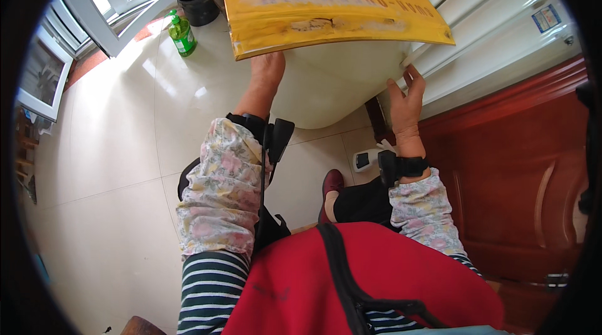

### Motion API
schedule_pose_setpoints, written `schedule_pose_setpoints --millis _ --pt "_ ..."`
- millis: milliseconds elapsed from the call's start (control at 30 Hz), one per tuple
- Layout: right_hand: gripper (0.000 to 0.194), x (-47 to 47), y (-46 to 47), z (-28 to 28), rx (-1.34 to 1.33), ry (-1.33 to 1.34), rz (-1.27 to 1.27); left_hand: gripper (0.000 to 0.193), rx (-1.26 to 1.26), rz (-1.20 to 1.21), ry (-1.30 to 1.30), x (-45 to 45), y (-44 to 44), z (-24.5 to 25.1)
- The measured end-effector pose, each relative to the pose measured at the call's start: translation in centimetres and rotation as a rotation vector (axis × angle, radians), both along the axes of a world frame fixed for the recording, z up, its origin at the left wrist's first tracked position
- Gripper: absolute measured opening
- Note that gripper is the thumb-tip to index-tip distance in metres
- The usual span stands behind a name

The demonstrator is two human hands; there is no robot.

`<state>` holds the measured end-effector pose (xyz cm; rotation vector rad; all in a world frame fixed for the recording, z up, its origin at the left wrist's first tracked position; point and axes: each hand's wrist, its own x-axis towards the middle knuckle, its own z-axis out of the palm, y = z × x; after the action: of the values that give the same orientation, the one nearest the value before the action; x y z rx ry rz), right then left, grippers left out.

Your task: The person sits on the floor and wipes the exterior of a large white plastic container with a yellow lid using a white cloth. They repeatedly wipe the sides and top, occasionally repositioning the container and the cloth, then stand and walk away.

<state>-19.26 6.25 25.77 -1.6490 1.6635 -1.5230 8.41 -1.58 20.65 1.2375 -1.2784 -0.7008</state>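
Note:
Before me stands a large pale, rounded container [324, 86] with a yellow printed board or flattened box [329, 10] lying over its top. My left hand [268, 69] is at the container's left side, under the board's near edge; its fingers are hidden, so its grip cannot be told. On the right, my right hand [407, 102] has its fingers apart and raised beside the container's right edge, close to the white radiator. The fingertips are near a small fitting or the rim there; whether they touch it is unclear.
A white radiator [489, 10] runs along the upper right, above a red-brown wooden panel [508, 166]. A green pump bottle [181, 36] and a black bucket [200, 3] stand at the upper left, near open white-framed doors or windows [101, 10]. A white object [366, 160] lies by my foot.

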Motion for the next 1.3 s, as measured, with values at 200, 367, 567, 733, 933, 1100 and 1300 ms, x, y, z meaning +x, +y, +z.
schedule_pose_setpoints --millis 200,367,567,733,933,1100,1300 --pt "0.061 -0.4 0.1 0.0 0.01 0.029 -0.015 0.078 -0.222 -0.027 -0.125 -7.1 7.5 -1.1" --pt "0.06 -0.9 0.2 -0.5 0.004 0.0 0.021 0.084 -0.185 0.003 -0.158 -9.5 9.9 -0.6" --pt "0.054 -1.3 0.0 -1.5 -0.065 -0.055 -0.02 0.072 -0.147 0.156 -0.044 -8.1 7.0 1.3" --pt "0.049 -0.1 0.4 -0.9 -0.058 -0.195 -0.105 0.064 -0.033 0.044 -0.184 -4.5 3.2 1.7" --pt "0.051 1.6 0.0 -0.4 -0.047 -0.24 -0.238 0.054 0.02 0.071 -0.008 -1.7 -0.8 2.6" --pt "0.052 3.8 -1.2 0.2 -0.088 -0.325 -0.327 0.052 -0.023 -0.031 0.157 0.7 -3.6 2.5" --pt "0.057 5.6 -1.6 0.4 -0.135 -0.335 -0.393 0.052 0.0 -0.223 0.145 2.7 -8.5 2.4"
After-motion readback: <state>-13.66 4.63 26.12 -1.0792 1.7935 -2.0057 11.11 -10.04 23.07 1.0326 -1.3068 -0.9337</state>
